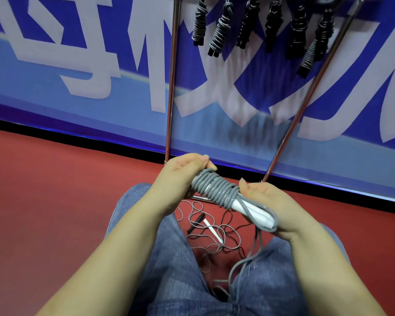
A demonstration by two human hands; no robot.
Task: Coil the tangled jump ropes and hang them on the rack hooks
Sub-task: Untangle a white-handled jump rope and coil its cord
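rope bundle [217, 190] between both hands (gripped)

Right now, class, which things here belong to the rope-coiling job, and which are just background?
Part of the job:
grey rope bundle, held by left hand and right hand
tangled ropes on floor
rack poles
hung coiled ropes

Just background:
blue banner
red floor

A grey jump rope [217, 190] wraps white handles [255, 213] above blue denim jeans [169, 270]. Red floor [55, 190] meets a blue banner [100, 99] with white lettering; black coiled ropes [274, 21] hang beyond.
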